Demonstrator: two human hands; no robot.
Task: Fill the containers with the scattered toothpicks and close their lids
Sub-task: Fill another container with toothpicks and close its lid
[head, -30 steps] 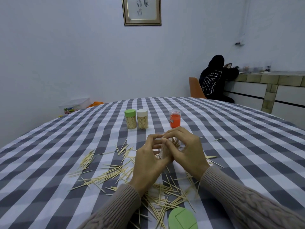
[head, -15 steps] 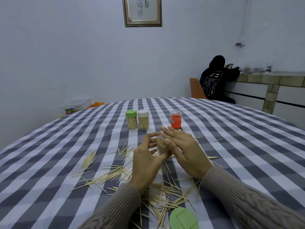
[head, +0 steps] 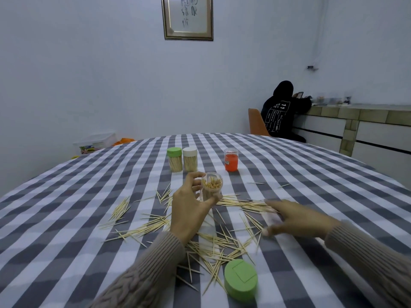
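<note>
My left hand [head: 189, 210] grips a clear, lidless container [head: 211, 187] partly filled with toothpicks, tilted toward me above the table. My right hand [head: 295, 220] reaches out to the right, blurred, fingers spread low over a bundle of toothpicks [head: 246, 204] on the cloth. Scattered toothpicks [head: 213, 245] lie across the checked tablecloth in front of me. A loose green lid [head: 241, 280] sits near the front edge. Two filled containers stand at the back, one with a green lid [head: 174, 160], one with a white lid [head: 190, 158]. An orange container [head: 231, 160] stands to their right.
The round table wears a grey and white checked cloth [head: 66, 218]. A person in a black hooded top [head: 282, 112] sits at a counter at the back right beside an orange chair [head: 255, 122]. A clear plastic box [head: 97, 141] lies beyond the table's left edge.
My right hand has left the container and swung out to the right, down toward the toothpicks on the cloth. My left hand keeps hold of the container, whose open top now shows.
</note>
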